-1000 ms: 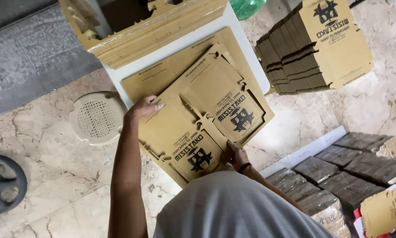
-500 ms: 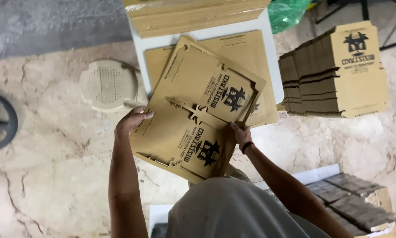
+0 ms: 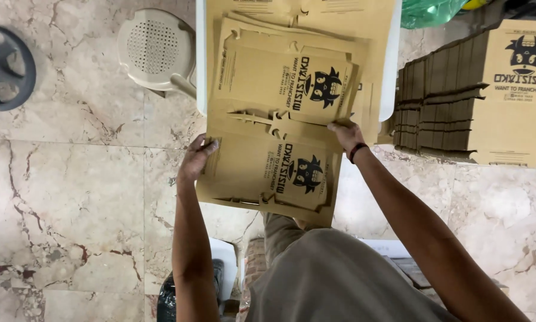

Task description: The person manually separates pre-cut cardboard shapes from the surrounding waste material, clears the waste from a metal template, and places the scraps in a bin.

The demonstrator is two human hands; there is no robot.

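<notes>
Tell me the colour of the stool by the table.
Beige, with a perforated round seat; the stool shows in the head view.

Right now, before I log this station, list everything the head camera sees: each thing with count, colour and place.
Flat cardboard box blank: one, brown with a black print, held between both hands.
Pile of flat blanks: count unclear, brown, on the table behind the held one.
Table: one, white, top centre, only its edges showing.
Stack of flattened cartons: one stack, brown, on the floor at right.
Plastic stool: one, beige, perforated seat, left of the table.
Round grey object: one, far left on the floor.
Green plastic bag: one, top edge.
Marble floor: beige, veined.
Left hand: grips the blank's left edge.
Right hand: grips its right edge.
</notes>
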